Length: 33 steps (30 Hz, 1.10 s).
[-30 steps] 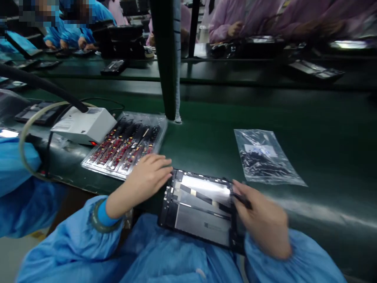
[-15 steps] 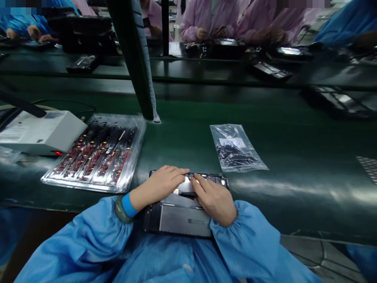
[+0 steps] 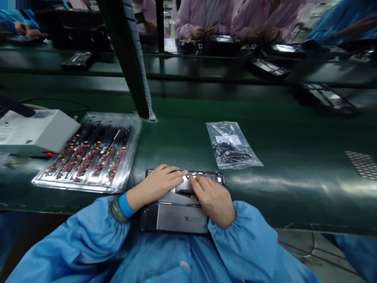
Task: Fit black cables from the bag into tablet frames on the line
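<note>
An opened tablet-like device, with a grey battery panel and small parts along its far edge, lies at the table's near edge against my body. My left hand rests over its left part, fingers stretched out and fingertips at the far edge. Beside it, my right hand reaches over the right part with fingers bent and pressed together at the far edge. Whatever its fingertips pinch, if anything, is hidden. A short black strip shows on the device beside the right fingers.
To the left are a clear plastic tray of circuit boards and a white box with a red light. A clear bag of dark parts lies beyond the device. A green post rises ahead. Co-workers sit across the line.
The view has shifted slightly, so everything appears a little further left. My right fingers have curled more at the device's far edge; my left hand stays nearly in place.
</note>
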Tool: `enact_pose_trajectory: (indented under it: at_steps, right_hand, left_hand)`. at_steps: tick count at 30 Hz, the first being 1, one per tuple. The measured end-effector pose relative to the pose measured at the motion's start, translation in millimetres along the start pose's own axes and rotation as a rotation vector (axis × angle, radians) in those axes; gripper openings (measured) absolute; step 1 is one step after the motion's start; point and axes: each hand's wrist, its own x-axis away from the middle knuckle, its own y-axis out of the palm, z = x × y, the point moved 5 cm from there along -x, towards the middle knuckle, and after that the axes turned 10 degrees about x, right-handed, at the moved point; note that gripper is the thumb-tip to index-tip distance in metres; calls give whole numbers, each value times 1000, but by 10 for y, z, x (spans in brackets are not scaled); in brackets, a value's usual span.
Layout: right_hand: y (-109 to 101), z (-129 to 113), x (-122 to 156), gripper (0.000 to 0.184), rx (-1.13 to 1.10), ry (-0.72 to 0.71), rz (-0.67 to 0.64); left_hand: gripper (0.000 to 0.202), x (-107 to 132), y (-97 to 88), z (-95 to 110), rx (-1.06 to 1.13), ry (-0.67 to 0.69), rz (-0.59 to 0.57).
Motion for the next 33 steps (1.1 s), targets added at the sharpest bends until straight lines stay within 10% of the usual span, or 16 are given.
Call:
enact_pose_trajectory:
  at_steps: [33]
  right_hand:
    - [18, 179, 284, 24, 20, 4, 71]
  left_hand:
    - [38, -37, 26, 84, -38, -5, 6]
